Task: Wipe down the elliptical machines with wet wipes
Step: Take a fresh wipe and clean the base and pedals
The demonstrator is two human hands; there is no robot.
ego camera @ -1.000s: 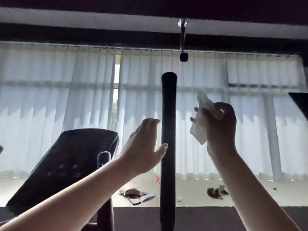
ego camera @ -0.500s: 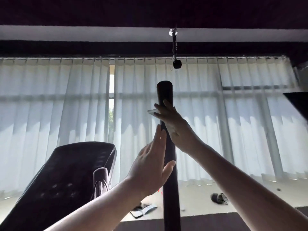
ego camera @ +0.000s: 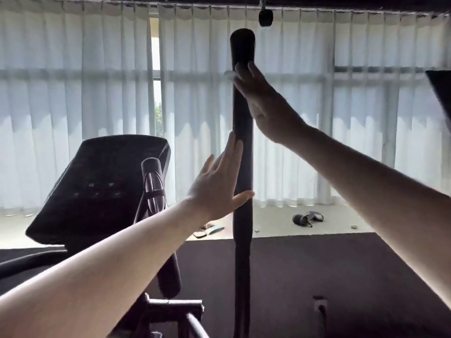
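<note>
The elliptical's tall black handlebar pole (ego camera: 241, 167) stands upright in the middle of the view. My right hand (ego camera: 266, 106) reaches in from the right near its top, fingers laid across the pole and pressing a white wet wipe (ego camera: 229, 74) against it. Only a corner of the wipe shows at the pole's left side. My left hand (ego camera: 214, 191) is lower down, fingers straight, with fingertips and thumb touching the pole's left side. The machine's dark console (ego camera: 97, 186) and a shorter black handle (ego camera: 152, 181) are to the left.
White curtains (ego camera: 73, 93) cover the window behind. A dark floor mat (ego camera: 317, 264) lies below, and a small bag (ego camera: 307, 218) and other items (ego camera: 210, 230) lie on the pale floor. Black frame bars (ego camera: 170, 311) sit at the bottom. Another machine's edge (ego camera: 441, 89) shows at the right.
My right hand brought the wipe from the right of the pole onto its upper part. My left hand moved in to touch the pole. The view tilted downward.
</note>
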